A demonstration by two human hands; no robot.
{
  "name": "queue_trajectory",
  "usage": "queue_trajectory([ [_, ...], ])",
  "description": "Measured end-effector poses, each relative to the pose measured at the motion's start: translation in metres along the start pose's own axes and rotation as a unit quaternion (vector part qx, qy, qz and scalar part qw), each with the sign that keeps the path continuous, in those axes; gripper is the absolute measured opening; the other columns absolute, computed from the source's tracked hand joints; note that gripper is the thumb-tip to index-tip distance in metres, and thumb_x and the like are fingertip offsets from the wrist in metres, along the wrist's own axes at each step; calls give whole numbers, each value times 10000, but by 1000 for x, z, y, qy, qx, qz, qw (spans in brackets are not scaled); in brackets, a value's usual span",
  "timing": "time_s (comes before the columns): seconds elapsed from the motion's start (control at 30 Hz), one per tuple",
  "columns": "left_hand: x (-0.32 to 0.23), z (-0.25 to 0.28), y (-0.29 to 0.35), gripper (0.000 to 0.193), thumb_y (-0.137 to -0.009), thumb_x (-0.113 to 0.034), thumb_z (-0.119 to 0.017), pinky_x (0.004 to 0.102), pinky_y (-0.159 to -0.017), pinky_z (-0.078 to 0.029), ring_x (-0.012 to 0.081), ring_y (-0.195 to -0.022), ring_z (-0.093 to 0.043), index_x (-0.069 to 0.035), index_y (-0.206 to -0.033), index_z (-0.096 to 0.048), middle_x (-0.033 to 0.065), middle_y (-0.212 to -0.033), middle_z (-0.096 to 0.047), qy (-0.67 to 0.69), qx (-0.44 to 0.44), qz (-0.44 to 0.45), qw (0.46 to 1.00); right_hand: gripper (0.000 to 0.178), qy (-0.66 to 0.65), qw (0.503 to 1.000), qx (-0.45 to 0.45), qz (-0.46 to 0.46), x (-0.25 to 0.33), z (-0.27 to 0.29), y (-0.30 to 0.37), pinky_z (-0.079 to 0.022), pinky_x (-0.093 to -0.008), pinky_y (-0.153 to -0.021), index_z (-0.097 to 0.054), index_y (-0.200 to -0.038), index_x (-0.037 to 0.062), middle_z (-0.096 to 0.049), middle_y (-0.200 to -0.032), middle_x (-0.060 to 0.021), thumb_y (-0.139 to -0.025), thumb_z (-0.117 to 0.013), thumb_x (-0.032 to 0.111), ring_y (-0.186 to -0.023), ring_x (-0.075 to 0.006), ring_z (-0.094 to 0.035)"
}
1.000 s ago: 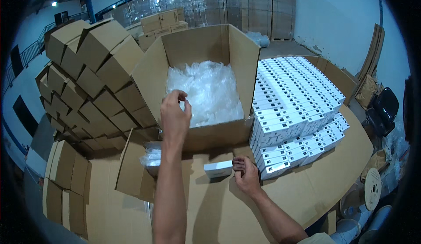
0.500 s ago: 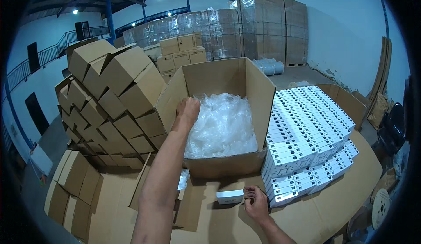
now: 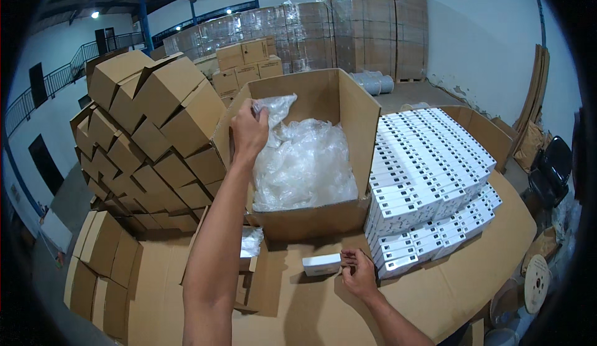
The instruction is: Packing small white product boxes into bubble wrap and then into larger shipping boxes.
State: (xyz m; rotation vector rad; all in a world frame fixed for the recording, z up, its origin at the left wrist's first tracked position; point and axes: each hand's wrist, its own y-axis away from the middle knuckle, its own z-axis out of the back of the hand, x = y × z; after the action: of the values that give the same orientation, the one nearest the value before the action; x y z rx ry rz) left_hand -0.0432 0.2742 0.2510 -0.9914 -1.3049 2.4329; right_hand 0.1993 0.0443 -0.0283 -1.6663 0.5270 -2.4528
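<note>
My left hand [image 3: 250, 131] is pinching a crumpled clear plastic bag [image 3: 278, 106] above the left side of a large open cardboard box [image 3: 305, 220]. A heap of similar clear plastic bags [image 3: 305, 169] fills the lower part of that box. Low in front of it, my right hand [image 3: 360, 276] has its fingers closed at the right end of a small white box [image 3: 321, 265]. Below my left forearm's right side, a small open carton [image 3: 249, 293] holds a piece of clear plastic [image 3: 251, 241].
Stacked white boxes [image 3: 429, 172] stand right of the large box. A tall pile of brown cartons [image 3: 149, 134] leans at the left, with more cartons [image 3: 102, 277] nearer. The work surface [image 3: 161, 284] is brown cardboard. Wrapped pallets [image 3: 379, 29] line the back.
My left hand has lifted a plastic bag up from the heap in the large box. My right hand stays at the small white box. The whole view has shifted slightly.
</note>
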Motion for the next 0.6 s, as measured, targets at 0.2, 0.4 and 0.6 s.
queue_trajectory([
  [0.2, -62, 29, 68, 193, -966, -165, -659, 311, -761, -500, 130, -815, -638, 19, -1023, -651, 63, -880, -712, 291, -34, 103, 951, 340, -8, 999, -25, 38, -1, 0, -3, -565, -399, -882, -586, -1160, -7, -715, -1036, -200, -827, -528, -47, -945, -320, -719],
  [0.4, -108, 71, 203, 173, -1020, -165, -606, 290, -872, -500, 111, -909, -623, -8, -1091, -624, 45, -979, -687, 402, -2, 220, 889, 283, -57, 997, -47, 25, -6, -5, 2, -580, -336, -816, -573, -1131, -21, -693, -992, -122, -857, -517, -60, -934, -222, -725],
  [0.6, -90, 75, 334, 125, -1033, -116, -590, 249, -813, -487, 76, -894, -582, -7, -1093, -603, 1, -958, -629, 426, 83, 308, 847, 230, -40, 999, -14, 2, -8, 6, 22, -564, -296, -779, -585, -1084, -22, -682, -968, -111, -876, -489, -41, -853, -175, -685],
])
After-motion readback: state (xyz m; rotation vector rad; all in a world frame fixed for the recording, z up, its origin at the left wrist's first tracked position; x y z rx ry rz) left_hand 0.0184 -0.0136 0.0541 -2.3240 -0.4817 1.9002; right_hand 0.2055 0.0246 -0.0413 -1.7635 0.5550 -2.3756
